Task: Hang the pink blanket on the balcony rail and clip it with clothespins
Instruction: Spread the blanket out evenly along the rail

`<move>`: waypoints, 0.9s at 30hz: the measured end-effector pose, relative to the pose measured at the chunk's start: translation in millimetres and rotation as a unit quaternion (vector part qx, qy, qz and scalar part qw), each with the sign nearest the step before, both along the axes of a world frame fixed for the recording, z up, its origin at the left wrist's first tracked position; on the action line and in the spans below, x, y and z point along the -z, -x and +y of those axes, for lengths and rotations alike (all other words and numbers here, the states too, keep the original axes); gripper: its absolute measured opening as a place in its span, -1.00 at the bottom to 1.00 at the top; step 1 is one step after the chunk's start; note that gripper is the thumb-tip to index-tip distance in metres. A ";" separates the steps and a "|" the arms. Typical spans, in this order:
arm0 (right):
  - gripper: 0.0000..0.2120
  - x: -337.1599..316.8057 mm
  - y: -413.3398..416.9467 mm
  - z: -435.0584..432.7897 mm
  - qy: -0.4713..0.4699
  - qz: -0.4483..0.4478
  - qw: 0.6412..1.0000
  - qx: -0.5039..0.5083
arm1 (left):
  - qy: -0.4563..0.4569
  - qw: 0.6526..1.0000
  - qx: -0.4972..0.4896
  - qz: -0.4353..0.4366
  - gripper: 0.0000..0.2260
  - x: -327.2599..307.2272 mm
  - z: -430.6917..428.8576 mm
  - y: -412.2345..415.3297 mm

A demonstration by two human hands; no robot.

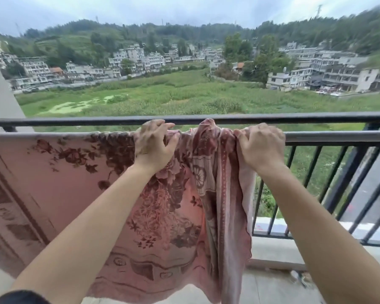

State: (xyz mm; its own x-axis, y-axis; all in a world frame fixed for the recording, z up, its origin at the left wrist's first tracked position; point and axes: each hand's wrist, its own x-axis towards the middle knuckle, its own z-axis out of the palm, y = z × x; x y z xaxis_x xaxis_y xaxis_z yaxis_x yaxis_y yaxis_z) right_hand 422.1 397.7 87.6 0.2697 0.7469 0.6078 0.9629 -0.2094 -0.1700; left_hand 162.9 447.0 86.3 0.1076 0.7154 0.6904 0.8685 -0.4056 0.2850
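Note:
A pink blanket [70, 172] with dark floral patterns hangs over the lower black balcony rail [338, 137], spread flat on the left and bunched into folds at its right end. My left hand [155, 143] grips the blanket's top edge at the rail. My right hand [261, 143] grips the bunched right end of the blanket, just right of a fold that rises up to the upper rail [75, 122]. No clothespins are in view.
The railing has vertical black bars [312, 183] to the right over a concrete curb [283, 251]. A grey wall [0, 93] stands at the left. Beyond the rail lie a green field and buildings far below.

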 end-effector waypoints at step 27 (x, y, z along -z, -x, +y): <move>-0.61 -1.8 -97.1 -45.9 0.038 0.070 0.996 0.042 | -0.050 0.997 0.027 -0.048 -0.61 28.4 16.6 -48.8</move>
State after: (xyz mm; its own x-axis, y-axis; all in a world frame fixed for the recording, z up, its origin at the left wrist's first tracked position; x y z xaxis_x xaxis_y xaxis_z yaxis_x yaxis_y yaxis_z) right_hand 519.3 351.8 89.5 0.4111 0.7607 0.5024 0.9096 -0.3058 -0.2813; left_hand 211.7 463.6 58.0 0.0739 0.6370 0.7674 0.8151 -0.4819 0.3216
